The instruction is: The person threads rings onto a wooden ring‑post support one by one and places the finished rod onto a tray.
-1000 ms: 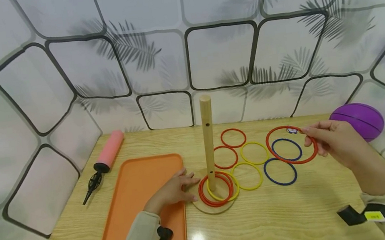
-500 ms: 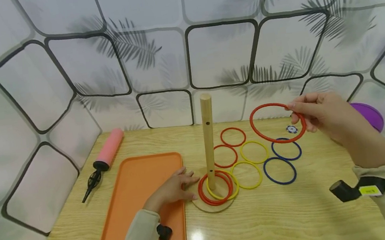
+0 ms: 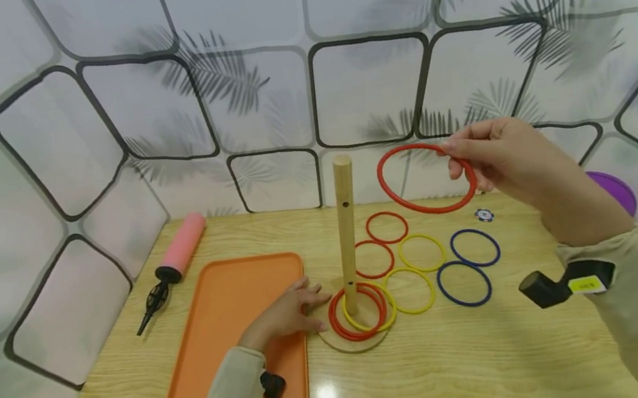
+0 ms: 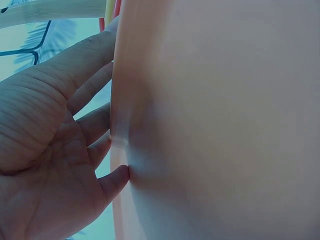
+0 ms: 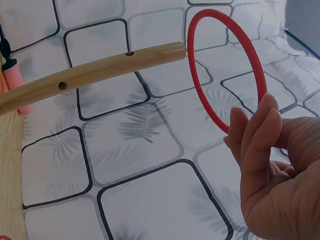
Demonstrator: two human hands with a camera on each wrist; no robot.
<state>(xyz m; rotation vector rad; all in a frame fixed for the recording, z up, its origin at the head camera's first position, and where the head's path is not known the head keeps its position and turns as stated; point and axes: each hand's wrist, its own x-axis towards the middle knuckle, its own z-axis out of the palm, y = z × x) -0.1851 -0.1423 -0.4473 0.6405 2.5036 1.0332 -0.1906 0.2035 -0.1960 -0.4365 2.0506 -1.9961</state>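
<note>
My right hand (image 3: 507, 154) pinches a red ring (image 3: 426, 211) between thumb and fingers, held up in the air to the right of the wooden post (image 3: 346, 222). In the right wrist view the ring (image 5: 196, 80) overlaps the tip of the post (image 5: 125, 62). My left hand (image 3: 286, 314) lies with spread fingers across the right edge of the orange tray (image 3: 195, 363), fingertips at the round wooden base (image 3: 351, 348). Around the foot of the post lie several red rings (image 3: 336, 332) and a yellow ring (image 3: 394, 317). The left wrist view shows the palm (image 4: 45, 165) against the tray.
Right of the post, red rings (image 3: 385, 212), yellow rings (image 3: 433, 291) and blue rings (image 3: 467, 305) lie flat on the table (image 3: 438, 371). A poker chip (image 3: 484, 215) is behind them. A pink hand pump (image 3: 180, 247) lies far left; a purple ball (image 3: 614, 190) sits far right, partly hidden.
My right hand has lifted the red ring up and carried it left, closer to the top of the post. The left hand stays where it was.
</note>
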